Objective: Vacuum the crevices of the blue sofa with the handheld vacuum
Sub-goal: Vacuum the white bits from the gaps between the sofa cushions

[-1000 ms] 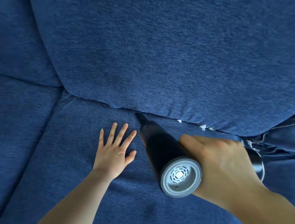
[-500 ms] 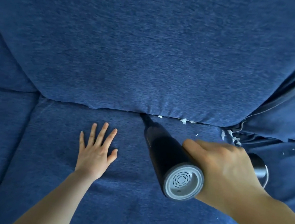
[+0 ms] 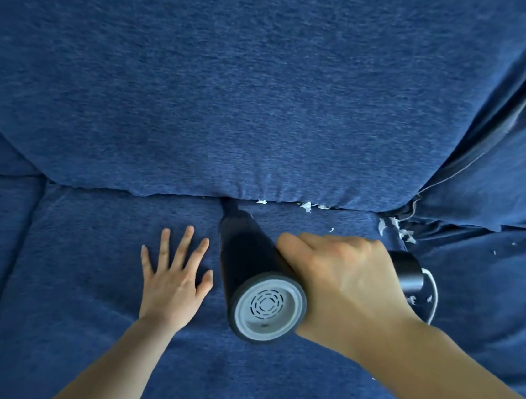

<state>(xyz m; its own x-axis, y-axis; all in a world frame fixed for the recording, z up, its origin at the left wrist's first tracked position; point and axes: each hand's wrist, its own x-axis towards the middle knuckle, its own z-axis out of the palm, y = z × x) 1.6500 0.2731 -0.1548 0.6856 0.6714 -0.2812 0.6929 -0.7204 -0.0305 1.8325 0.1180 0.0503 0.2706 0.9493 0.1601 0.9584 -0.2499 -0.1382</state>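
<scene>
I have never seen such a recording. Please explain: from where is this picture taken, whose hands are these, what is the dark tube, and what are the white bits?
The camera sits on the person's head and looks down, so both arms belong to that person. All the blue cloth is a sofa: the back cushion above, the seat cushion below. The left hand lies flat on the seat with its fingers spread. The right hand grips a dark handheld vacuum; the grey round end with slots faces the camera. Its narrow nozzle pokes into the gap between back and seat. The white bits are small scraps of litter along that gap, to the right of the nozzle.
</scene>
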